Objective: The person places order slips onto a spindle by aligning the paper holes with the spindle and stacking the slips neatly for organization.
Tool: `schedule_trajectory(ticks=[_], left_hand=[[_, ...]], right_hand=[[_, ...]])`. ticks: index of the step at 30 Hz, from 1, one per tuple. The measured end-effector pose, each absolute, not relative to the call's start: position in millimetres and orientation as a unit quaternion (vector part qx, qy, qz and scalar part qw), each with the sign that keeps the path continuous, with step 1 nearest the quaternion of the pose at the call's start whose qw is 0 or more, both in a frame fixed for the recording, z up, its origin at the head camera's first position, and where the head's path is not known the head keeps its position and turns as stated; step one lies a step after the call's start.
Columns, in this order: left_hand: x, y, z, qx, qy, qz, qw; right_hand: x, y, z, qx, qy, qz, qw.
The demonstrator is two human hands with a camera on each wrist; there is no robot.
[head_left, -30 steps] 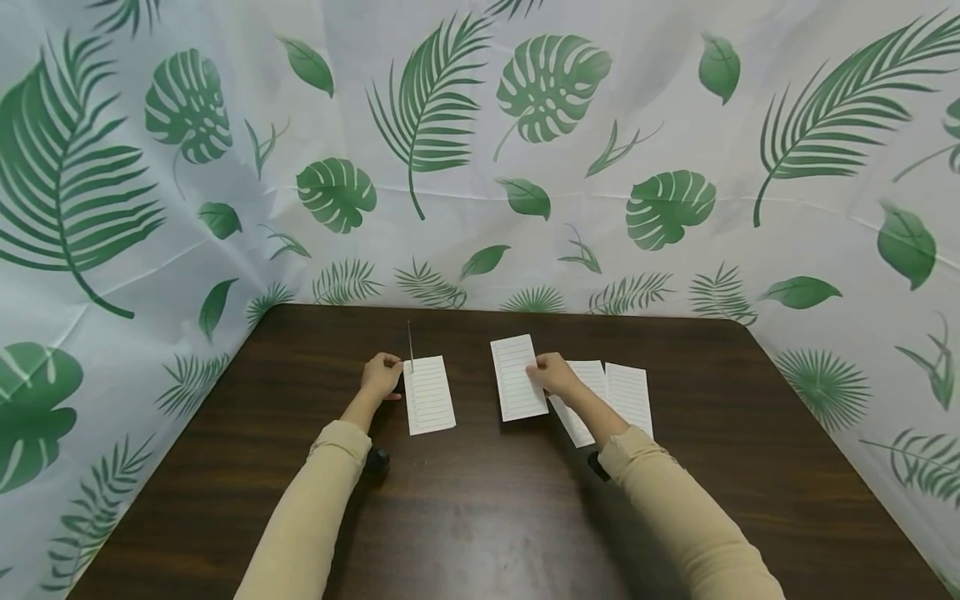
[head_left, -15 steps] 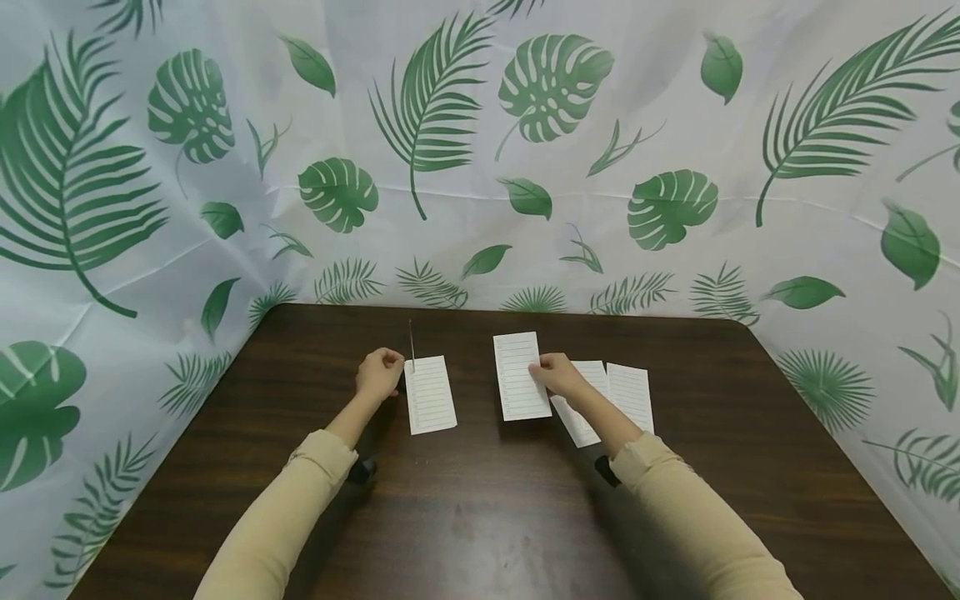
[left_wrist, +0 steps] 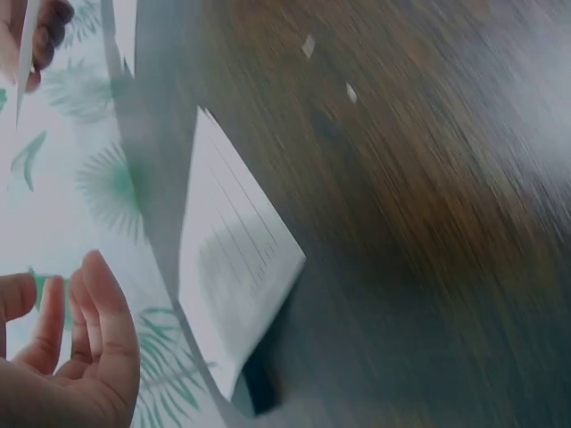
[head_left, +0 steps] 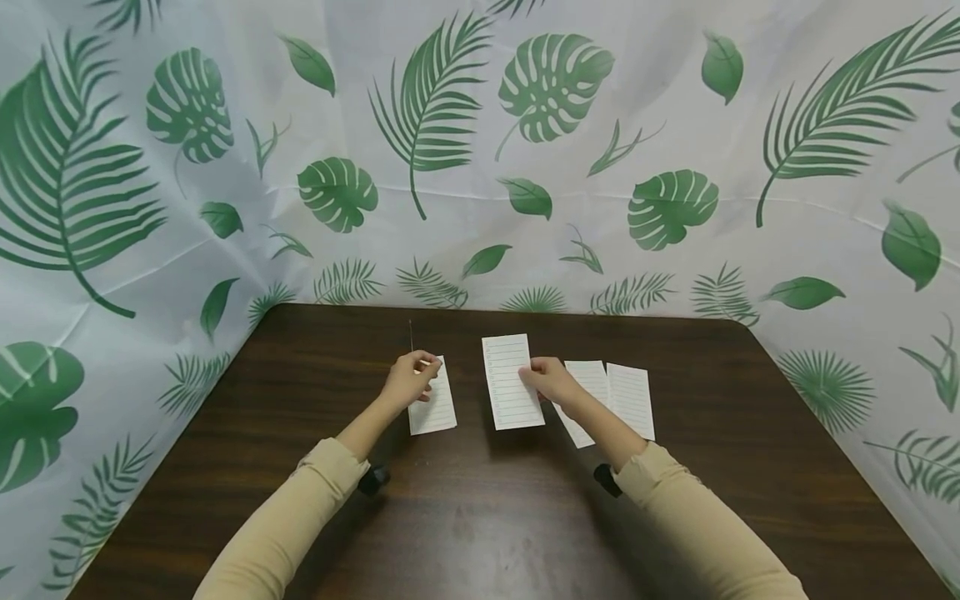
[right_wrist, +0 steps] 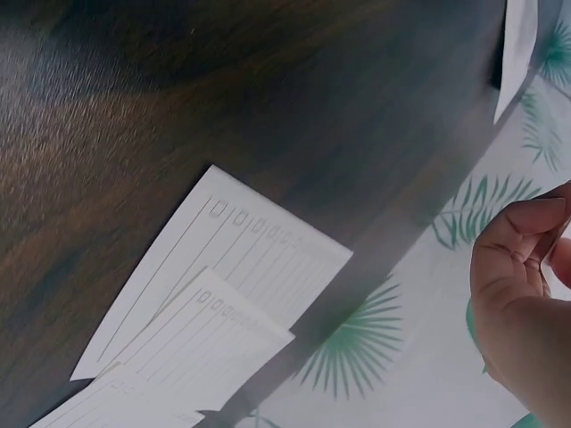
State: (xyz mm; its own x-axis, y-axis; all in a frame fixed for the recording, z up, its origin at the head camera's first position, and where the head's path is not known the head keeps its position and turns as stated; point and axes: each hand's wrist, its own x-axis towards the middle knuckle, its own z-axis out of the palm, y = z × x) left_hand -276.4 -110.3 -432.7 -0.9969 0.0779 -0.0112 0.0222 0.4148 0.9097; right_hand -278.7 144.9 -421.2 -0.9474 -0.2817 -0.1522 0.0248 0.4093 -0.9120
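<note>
While the right hand [head_left: 553,382] pinched a lined card [head_left: 510,392] in its fingers [head_left: 529,374], toward the counter's [head_left: 480,517] far edge, the left hand [head_left: 407,379], fingers loosely parted, hovered over another card [head_left: 442,410].

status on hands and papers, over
Right hand pinching lined sheet. Left hand near white paper, nothing visibly held. Thin rod just beyond left hand, possibly in the way.

A dark brown, wood-grained desk [head_left: 465,517] with rounded far corners shines on its near side; two pale flecks [left_wrist: 308,45] lie on it. Beyond, a creased white sheet [head_left: 585,196] printed with green leaves spans left to right.
</note>
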Motion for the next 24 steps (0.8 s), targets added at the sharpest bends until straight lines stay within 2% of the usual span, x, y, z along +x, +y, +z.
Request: schedule_trajectory(ticks=[6, 13, 24], left_hand=[[-270.9, -93.3, -426.6, 0.069, 0.814, 0.572, 0.067], [-264.9, -74.7, -419.9, 0.042, 0.798, 0.594, 0.093], [-260.8, -64.3, -406.8, 0.008, 0.794, 0.603, 0.068]], right_hand=[[-273.2, 137.3, -419.5, -0.067, 0.829, -0.539, 0.136], [-266.9, 130.6, -417.5, -0.090, 0.824, -0.543, 0.133], [-257.9, 126.6, -411.3, -0.105, 0.822, -0.546, 0.119]])
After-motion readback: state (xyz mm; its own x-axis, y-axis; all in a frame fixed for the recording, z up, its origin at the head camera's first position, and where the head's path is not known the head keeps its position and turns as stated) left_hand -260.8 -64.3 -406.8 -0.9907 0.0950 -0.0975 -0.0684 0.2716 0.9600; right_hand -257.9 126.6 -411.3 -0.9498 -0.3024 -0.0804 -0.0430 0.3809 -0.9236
